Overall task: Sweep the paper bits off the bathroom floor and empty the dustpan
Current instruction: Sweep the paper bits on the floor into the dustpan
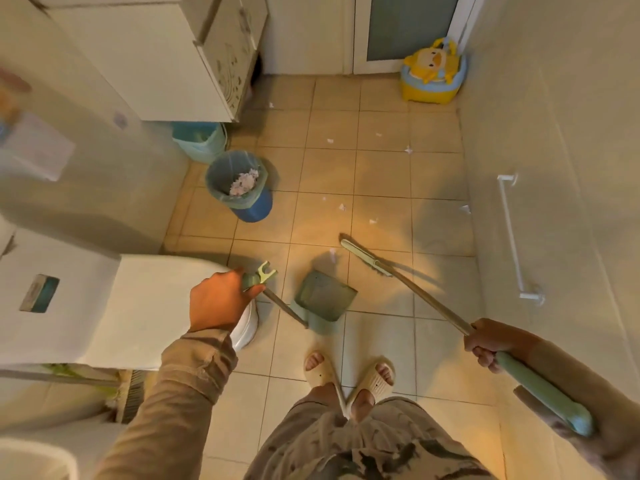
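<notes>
My left hand [217, 299] grips the top of the long-handled green dustpan [323, 299], whose pan rests on the tiled floor in front of my feet. My right hand [491, 342] holds the handle of the broom [367, 259]; its pale green head touches the floor just right of the pan. One paper bit [332, 254] lies between the pan and the broom head. Several more paper bits [343, 206] are scattered over the tiles farther away, up to the far door. A blue bin [242, 187] with a liner and crumpled paper inside stands at the left.
The toilet [131, 306] stands close at my left. A cabinet [156, 57] hangs at the far left with a teal basket [201, 140] under it. A yellow child's potty [433, 74] sits in the far right corner. A white rail [516, 237] is on the right wall.
</notes>
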Demonstrator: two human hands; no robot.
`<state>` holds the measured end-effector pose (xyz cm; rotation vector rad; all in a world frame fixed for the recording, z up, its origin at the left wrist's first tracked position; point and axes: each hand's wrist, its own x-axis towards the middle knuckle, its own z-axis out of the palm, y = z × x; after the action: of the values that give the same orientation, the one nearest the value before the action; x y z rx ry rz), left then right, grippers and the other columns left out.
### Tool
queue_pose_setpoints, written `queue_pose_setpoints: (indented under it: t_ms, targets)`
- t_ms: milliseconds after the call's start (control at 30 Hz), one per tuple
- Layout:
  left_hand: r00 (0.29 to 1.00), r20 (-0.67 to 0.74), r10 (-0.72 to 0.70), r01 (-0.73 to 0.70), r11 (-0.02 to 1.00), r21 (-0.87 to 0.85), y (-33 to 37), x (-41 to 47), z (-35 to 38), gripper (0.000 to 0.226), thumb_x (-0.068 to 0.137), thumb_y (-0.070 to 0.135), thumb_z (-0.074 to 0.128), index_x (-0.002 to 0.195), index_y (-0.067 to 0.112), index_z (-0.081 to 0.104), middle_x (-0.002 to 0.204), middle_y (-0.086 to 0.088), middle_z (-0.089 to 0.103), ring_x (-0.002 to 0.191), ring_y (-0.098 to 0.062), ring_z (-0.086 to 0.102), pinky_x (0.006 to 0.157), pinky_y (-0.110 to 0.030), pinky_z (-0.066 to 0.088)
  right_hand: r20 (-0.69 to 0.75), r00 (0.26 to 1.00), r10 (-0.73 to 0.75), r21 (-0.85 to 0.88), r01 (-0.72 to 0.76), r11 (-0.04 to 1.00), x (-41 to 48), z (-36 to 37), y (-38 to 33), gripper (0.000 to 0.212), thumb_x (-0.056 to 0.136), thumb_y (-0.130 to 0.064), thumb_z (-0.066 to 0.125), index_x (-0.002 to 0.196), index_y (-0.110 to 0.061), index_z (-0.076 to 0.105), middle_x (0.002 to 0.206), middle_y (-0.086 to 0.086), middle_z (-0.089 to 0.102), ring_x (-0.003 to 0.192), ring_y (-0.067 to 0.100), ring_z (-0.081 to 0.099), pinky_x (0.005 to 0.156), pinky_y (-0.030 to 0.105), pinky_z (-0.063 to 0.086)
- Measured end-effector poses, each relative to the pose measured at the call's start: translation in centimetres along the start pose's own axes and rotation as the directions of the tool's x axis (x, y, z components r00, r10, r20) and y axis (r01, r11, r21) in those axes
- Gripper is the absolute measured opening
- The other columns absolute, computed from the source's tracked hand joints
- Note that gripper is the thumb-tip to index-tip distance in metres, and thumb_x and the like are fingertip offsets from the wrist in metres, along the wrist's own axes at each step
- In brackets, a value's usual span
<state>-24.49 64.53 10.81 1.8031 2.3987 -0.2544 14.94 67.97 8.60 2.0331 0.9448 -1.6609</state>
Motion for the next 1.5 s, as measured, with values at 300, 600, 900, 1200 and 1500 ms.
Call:
queue_pose_setpoints:
  t_ms: [300, 600, 900, 1200, 1500]
  targets:
    - [0.998, 0.047, -0.03, 0.028, 0.999, 0.031, -2.1, 0.8, -0.2, 0.046, 0.09, 0.054, 0.047, 0.103, 0.013, 0.062, 0.096, -0.01, 0.072, 0.087, -0.028, 0.067, 0.07, -0.029, 0.05, -0.117, 0.991, -0.057, -0.17, 0.037, 0.985, 0.3, 2.6, -9.3, 0.035, 0.087, 0.002, 0.043, 0.054, -0.008, 0.04, 0.022, -0.001, 0.038, 0.019, 0.008, 0.036, 0.037, 0.014, 0.031]
    - [0.995, 0.088, -0.051, 0.049, 0.998, 0.028, -2.8, 0.5, 0.1, 0.045, 0.093, 0.05, 0.045, 0.106, 0.009, 0.059, 0.1, -0.011, 0.072, 0.091, -0.028, 0.068, 0.076, -0.032, 0.053, -0.107, 0.992, -0.061, -0.311, 0.025, 0.95, 1.2, 6.1, -12.0, 0.028, 0.088, 0.001, 0.04, 0.061, -0.005, 0.041, 0.056, 0.01, 0.044, 0.05, 0.017, 0.039, 0.048, 0.023, 0.034]
    - [0.995, 0.077, -0.058, 0.057, 0.998, 0.018, -2.8, 1.0, 0.2, 0.046, 0.092, 0.05, 0.046, 0.107, 0.009, 0.06, 0.099, -0.011, 0.072, 0.089, -0.029, 0.068, 0.075, -0.032, 0.053, -0.021, 1.0, -0.017, -0.63, 0.0, 0.776, -0.1, 8.0, -6.4, 0.012, 0.085, -0.003, 0.045, 0.076, -0.012, 0.045, 0.068, 0.005, 0.057, 0.048, 0.007, 0.046, 0.038, 0.013, 0.037]
    - [0.995, 0.072, -0.063, 0.064, 0.998, -0.007, -2.8, 0.8, 0.1, 0.046, 0.092, 0.052, 0.045, 0.107, 0.011, 0.061, 0.1, -0.01, 0.071, 0.089, -0.027, 0.068, 0.075, -0.031, 0.053, 0.097, 0.991, 0.087, -0.307, -0.054, 0.95, -1.2, 3.5, -4.4, 0.023, 0.083, 0.002, 0.045, 0.063, -0.008, 0.043, 0.037, -0.001, 0.042, 0.024, 0.006, 0.04, 0.032, 0.012, 0.033]
    - [0.995, 0.058, -0.083, 0.088, 0.993, -0.077, -1.9, 1.4, -0.1, 0.046, 0.091, 0.051, 0.049, 0.098, 0.008, 0.062, 0.097, -0.013, 0.071, 0.088, -0.03, 0.066, 0.07, -0.031, 0.048, 0.071, 0.995, 0.073, -0.224, -0.055, 0.973, -1.5, 2.7, -3.7, 0.024, 0.085, 0.004, 0.04, 0.064, -0.008, 0.039, 0.051, 0.003, 0.034, 0.025, 0.007, 0.036, 0.032, 0.012, 0.03]
